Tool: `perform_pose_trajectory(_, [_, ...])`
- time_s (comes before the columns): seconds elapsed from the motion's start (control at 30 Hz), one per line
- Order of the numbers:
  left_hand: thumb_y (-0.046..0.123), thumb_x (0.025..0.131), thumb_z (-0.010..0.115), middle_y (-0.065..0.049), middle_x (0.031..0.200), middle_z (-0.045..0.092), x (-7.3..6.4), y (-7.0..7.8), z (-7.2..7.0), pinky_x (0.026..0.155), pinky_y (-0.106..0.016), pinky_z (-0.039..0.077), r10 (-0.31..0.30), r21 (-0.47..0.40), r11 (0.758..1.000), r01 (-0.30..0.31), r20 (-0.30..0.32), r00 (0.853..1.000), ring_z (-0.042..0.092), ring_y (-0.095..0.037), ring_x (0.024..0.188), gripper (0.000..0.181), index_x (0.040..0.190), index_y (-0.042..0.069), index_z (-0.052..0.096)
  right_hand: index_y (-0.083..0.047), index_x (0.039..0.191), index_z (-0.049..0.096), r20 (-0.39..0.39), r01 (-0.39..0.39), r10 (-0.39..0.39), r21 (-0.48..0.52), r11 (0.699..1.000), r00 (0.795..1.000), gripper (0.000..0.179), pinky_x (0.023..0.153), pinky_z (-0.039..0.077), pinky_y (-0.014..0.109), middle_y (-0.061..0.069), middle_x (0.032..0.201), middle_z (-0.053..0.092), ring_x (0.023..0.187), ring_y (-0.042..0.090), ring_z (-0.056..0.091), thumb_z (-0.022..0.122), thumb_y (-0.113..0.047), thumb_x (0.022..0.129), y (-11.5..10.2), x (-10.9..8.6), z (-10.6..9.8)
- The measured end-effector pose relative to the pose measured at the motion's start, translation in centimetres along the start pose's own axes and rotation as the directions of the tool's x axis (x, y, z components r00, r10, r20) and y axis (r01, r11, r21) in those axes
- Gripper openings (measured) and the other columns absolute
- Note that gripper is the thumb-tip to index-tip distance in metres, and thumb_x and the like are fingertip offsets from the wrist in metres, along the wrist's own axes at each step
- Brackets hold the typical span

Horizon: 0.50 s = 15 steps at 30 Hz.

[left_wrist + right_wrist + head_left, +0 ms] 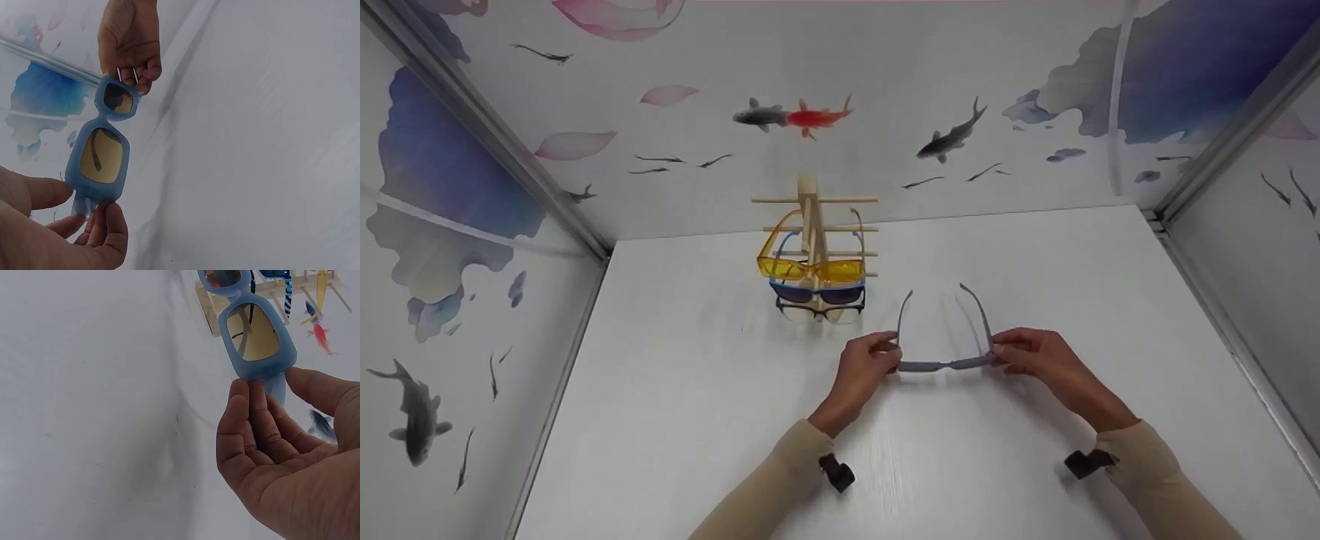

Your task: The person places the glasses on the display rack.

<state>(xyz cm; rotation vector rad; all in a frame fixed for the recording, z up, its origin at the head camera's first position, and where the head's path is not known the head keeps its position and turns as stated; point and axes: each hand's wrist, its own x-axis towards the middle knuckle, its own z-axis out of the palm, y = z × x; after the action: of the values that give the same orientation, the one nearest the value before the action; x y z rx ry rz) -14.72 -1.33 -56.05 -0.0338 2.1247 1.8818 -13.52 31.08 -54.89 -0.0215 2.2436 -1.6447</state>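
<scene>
A pair of blue-framed sunglasses (922, 367) with yellowish lenses is held up between both hands, its temples unfolded and pointing away toward the back wall. My left hand (863, 369) pinches the frame's left end by the hinge; in the left wrist view the thumb (48, 193) lies against the blue rim. The right end is pinched by my right hand (1046, 360), with the curled fingers (259, 422) under the hinge in the right wrist view. Left of the sunglasses stands a wooden glasses rack (808, 185).
The rack carries yellow-framed glasses (810, 270), blue-framed dark sunglasses (840, 294) and black-rimmed clear glasses (820, 311). Its upper pegs (851, 200) stick out to both sides. A white table (675, 420) is enclosed by panels (877, 60) painted with fish.
</scene>
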Motion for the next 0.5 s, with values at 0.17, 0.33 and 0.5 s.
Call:
perform_pose_trajectory(0.17, [0.004, 0.104, 0.07, -0.018, 0.12, 0.075, -0.3, 0.5, -0.4, 0.088, -0.03, 0.065, 0.031, -0.014, 0.999, -0.031, 0.023, 0.999, 0.075, -0.014, 0.095, 0.041, 0.144, -0.005, 0.068, 0.011, 0.145, 0.061, -0.008, -0.009, 0.009, 0.007, 1.0, 1.0, 0.054, 0.096, 0.062, 0.029, 0.016, 0.126, 0.075, 0.11, 0.018, 0.075, 0.071, -0.029, 0.11, -0.5, -0.4, 0.0])
perform_pose_trajectory(0.33, [0.004, 0.105, 0.07, -0.011, 0.115, 0.075, -0.7, 1.2, -0.8, 0.09, -0.031, 0.065, 0.034, -0.021, 0.999, -0.034, 0.042, 0.999, 0.076, -0.015, 0.096, 0.04, 0.145, -0.005, 0.068, 0.012, 0.145, 0.061, -0.027, -0.013, 0.014, 0.026, 1.0, 1.0, 0.056, 0.096, 0.062, 0.03, 0.015, 0.123, 0.077, 0.109, 0.018, 0.074, 0.071, -0.03, 0.11, -1.1, -0.7, 0.1])
perform_pose_trajectory(0.5, [0.006, 0.105, 0.071, -0.009, 0.114, 0.075, -1.0, 2.1, -1.0, 0.091, -0.031, 0.065, 0.019, -0.027, 0.999, -0.018, 0.044, 0.999, 0.076, -0.017, 0.097, 0.037, 0.142, 0.0, 0.072, 0.011, 0.146, 0.06, -0.04, -0.016, 0.017, 0.029, 0.999, 0.999, 0.056, 0.096, 0.062, 0.029, 0.014, 0.121, 0.078, 0.109, 0.018, 0.075, 0.069, -0.031, 0.111, -1.7, -1.2, 0.1])
